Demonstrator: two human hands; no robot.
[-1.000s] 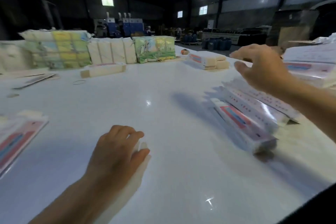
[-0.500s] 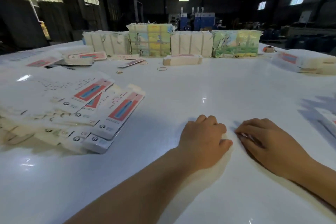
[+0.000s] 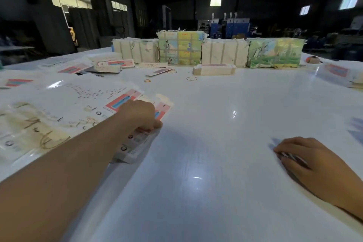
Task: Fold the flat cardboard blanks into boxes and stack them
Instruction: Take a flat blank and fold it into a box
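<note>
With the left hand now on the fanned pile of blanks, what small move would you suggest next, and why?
Probably draw the top blank off the pile toward the table's bare middle: the left hand already grips its edge, and the right hand rests there, holding nothing.

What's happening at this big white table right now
A person is folding flat cardboard blanks into boxes. The left hand has reached out to the fanned pile of flat blanks and is gripping one at its edge. The right hand rests on the white table, fingers loosely curled, holding nothing. Wrapped bundles stand along the far side.
</note>
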